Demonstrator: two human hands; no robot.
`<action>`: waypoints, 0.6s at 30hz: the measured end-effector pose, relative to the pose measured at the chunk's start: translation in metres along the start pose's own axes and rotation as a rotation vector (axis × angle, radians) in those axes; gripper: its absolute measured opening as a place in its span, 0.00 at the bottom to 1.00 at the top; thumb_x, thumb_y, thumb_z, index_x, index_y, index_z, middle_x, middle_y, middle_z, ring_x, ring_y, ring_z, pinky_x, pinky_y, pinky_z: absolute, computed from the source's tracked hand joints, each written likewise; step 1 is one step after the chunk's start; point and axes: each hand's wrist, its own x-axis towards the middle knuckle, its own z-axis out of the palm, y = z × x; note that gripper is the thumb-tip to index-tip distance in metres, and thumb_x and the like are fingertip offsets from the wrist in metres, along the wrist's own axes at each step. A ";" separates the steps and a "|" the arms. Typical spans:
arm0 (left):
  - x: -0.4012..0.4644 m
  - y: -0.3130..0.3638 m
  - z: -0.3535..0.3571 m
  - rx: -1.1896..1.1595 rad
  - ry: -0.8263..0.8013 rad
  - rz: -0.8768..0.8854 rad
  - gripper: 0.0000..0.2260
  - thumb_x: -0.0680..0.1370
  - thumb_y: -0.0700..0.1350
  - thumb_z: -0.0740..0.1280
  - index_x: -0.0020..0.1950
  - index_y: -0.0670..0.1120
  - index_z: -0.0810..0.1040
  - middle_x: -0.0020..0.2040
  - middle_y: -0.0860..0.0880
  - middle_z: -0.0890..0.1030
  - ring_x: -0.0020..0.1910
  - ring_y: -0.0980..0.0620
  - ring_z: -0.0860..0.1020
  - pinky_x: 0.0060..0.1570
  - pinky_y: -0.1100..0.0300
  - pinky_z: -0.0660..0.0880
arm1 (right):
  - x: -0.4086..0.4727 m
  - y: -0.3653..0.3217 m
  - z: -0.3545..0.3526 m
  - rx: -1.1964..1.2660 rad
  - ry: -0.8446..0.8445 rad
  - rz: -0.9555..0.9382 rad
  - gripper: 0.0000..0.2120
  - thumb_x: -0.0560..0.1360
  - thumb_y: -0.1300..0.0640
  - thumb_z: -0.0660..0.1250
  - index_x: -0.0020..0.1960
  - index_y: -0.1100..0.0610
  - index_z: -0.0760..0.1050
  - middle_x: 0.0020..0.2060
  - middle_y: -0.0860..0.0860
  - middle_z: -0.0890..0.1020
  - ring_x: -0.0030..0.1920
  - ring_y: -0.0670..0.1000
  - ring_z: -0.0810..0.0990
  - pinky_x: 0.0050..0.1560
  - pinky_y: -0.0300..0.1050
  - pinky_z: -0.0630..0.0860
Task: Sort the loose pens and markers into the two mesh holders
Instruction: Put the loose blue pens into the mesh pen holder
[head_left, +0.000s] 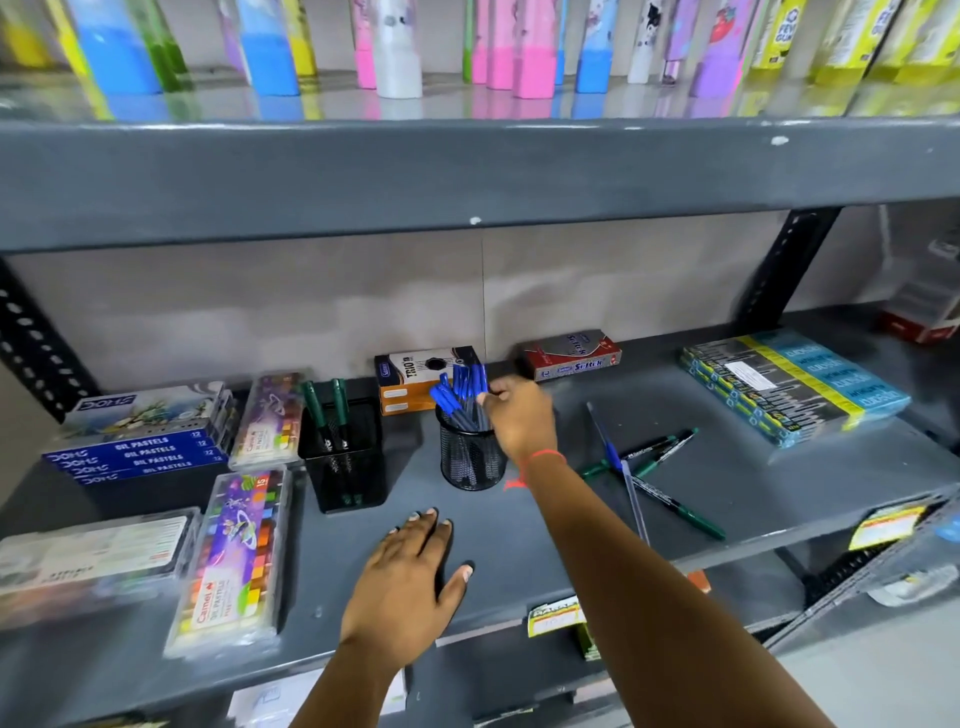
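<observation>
Shelf (519, 561), grey metal, carrying two black mesh holders. Round holder (471, 460): packed with blue-capped pens (460, 397); right hand (519, 415) at its rim, fingers pinched among the pens, exact grip unclear. Square holder (345, 460), just left of it: two green markers (324, 410) standing upright. Left hand (410, 577): flat on the shelf, fingers spread, holding nothing. Loose items (641, 467): several green markers and one blue pen, crossed in a heap right of the round holder.
</observation>
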 end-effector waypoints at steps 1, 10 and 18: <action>0.000 -0.001 0.000 0.000 0.000 0.002 0.26 0.78 0.61 0.52 0.73 0.51 0.56 0.76 0.50 0.56 0.74 0.53 0.54 0.72 0.58 0.47 | -0.003 0.003 -0.004 0.016 0.034 -0.003 0.12 0.74 0.61 0.65 0.32 0.57 0.74 0.30 0.52 0.73 0.36 0.53 0.69 0.33 0.43 0.63; 0.000 0.001 0.000 -0.030 -0.006 0.013 0.25 0.78 0.59 0.54 0.72 0.49 0.58 0.76 0.47 0.58 0.74 0.50 0.55 0.73 0.56 0.50 | -0.079 0.120 -0.065 -0.636 0.220 0.317 0.18 0.74 0.56 0.67 0.58 0.66 0.72 0.57 0.64 0.75 0.57 0.65 0.73 0.55 0.54 0.73; -0.001 0.001 -0.003 -0.048 -0.011 0.013 0.25 0.78 0.59 0.54 0.72 0.49 0.58 0.76 0.48 0.58 0.74 0.50 0.55 0.73 0.57 0.49 | -0.077 0.109 -0.070 -0.590 0.195 0.380 0.10 0.76 0.60 0.61 0.54 0.61 0.78 0.51 0.62 0.82 0.52 0.63 0.81 0.50 0.51 0.78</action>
